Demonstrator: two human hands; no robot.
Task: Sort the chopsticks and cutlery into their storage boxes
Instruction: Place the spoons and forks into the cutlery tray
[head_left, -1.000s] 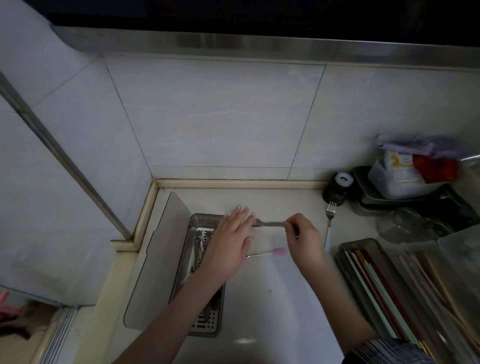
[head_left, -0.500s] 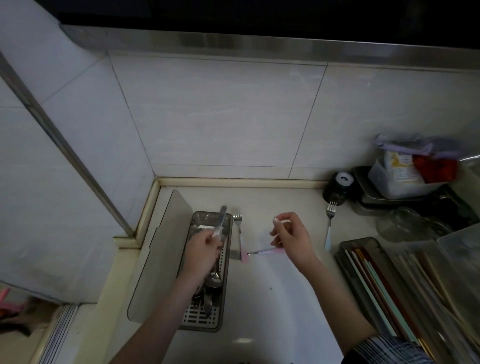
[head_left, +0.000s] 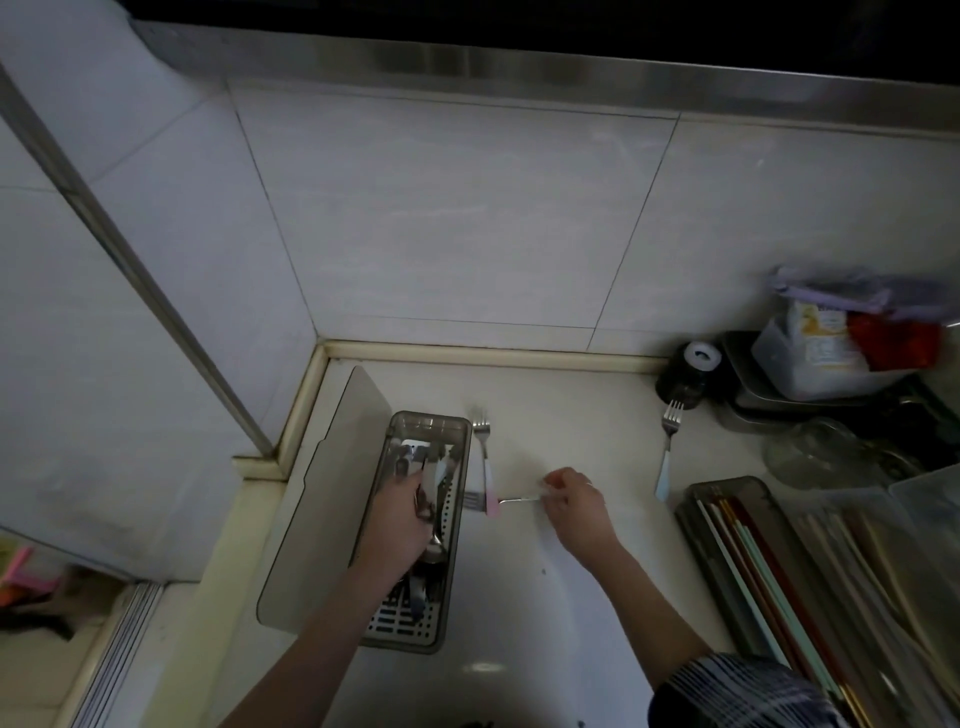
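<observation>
- Lowering a utensil into the cutlery box (head_left: 415, 636), the left hand (head_left: 400, 525) curls its fingers round a pale-handled piece (head_left: 431, 475); lay it lengthwise along the box, clear of the spoons already inside.
- Just right of that hand, the right hand (head_left: 574, 506) pinches the handle of a small fork (head_left: 511, 500), whose tines lie against the box wall. Lift before carrying, so that the tines do not snag.
- A pink-handled fork (head_left: 485, 457) lies between both hands, beside the box; take it afterwards.
- Beyond the right hand, a blue-handled fork (head_left: 666, 457) waits on the counter (head_left: 545, 597).
- Well right, chopsticks (head_left: 753, 561) fill their own box.
</observation>
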